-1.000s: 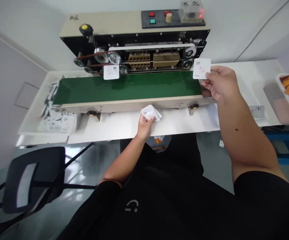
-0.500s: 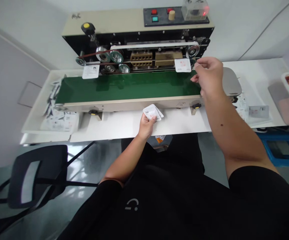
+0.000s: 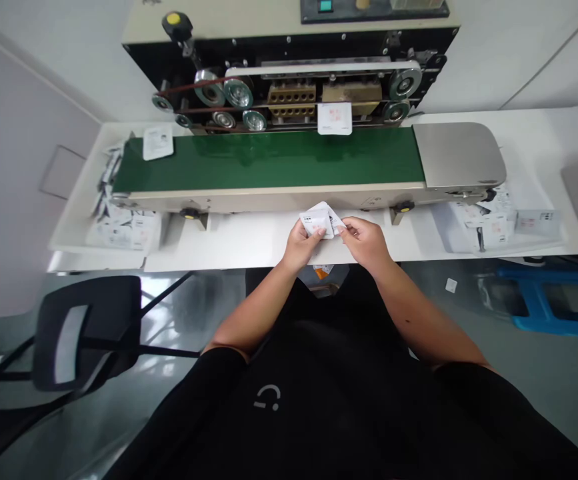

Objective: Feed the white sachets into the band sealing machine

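My left hand (image 3: 303, 245) is closed on a few small white printed sachets (image 3: 317, 223), fanned out at the table's front edge. From the right, my right hand (image 3: 366, 243) pinches the corner of one white sachet (image 3: 336, 221) in that fan. Beyond my hands runs the green conveyor belt (image 3: 269, 163) of a band sealing machine (image 3: 289, 47). One sachet (image 3: 335, 119) hangs from the sealing band near the brass blocks. Another sachet (image 3: 158, 143) lies on the belt's left end.
A white tray (image 3: 59, 233) holding many sachets stands at the left end, and another tray (image 3: 449, 245) with sachets at the right. A black chair (image 3: 89, 333) is at the left. On the right are a blue stool (image 3: 533, 300) and a small white sachet (image 3: 451, 285) on the floor.
My right hand has come back from the machine's right end to the sachets in my left hand. The sachet in the sealer has moved left; the other has dropped onto the belt's left end.
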Available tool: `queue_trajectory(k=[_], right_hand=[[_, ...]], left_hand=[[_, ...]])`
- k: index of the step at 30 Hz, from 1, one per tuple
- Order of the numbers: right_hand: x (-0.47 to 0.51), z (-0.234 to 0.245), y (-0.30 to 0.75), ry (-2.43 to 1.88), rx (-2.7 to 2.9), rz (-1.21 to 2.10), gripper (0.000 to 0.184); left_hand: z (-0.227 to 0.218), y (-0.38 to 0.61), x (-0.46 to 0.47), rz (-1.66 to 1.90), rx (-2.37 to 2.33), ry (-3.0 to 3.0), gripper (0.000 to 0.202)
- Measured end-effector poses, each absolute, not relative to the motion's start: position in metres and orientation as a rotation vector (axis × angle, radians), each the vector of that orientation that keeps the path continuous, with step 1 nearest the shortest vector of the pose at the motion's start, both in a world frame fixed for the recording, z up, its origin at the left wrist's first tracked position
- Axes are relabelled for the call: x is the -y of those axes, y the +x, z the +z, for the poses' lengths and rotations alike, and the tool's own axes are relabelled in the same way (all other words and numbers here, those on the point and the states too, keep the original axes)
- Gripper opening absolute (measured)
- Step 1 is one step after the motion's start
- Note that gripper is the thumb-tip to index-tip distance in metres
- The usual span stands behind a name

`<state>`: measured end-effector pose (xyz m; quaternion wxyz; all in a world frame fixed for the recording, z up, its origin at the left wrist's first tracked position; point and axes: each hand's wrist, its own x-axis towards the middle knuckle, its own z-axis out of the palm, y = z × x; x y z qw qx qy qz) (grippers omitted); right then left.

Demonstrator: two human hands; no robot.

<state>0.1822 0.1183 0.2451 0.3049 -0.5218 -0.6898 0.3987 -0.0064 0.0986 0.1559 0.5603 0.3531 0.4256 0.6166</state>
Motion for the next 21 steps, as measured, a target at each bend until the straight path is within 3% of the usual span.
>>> queue_trajectory(k=[5, 10, 13, 21], right_hand=[[-0.126, 0.268, 0.201, -1.365, 1.752, 1.036, 0.021], [-0.157, 0.304, 0.231, -1.286, 1.188, 1.081, 0.031], [-0.188, 0.325, 0.249, -1.267, 0.959, 1.055, 0.026], [-0.254, 0.359, 0.247, -1.382, 0.854, 1.103, 0.025]], left_hand=[[0.158, -0.006, -0.098, 1.453, -0.994, 0.836, 0.054], [0.166, -0.006, -0.097, 1.407, -0.981, 0.826, 0.053], [0.169, -0.005, -0.097, 1.387, -0.985, 0.82, 0.054], [0.17, -0.005, -0.097, 1.387, -0.98, 0.805, 0.055]])
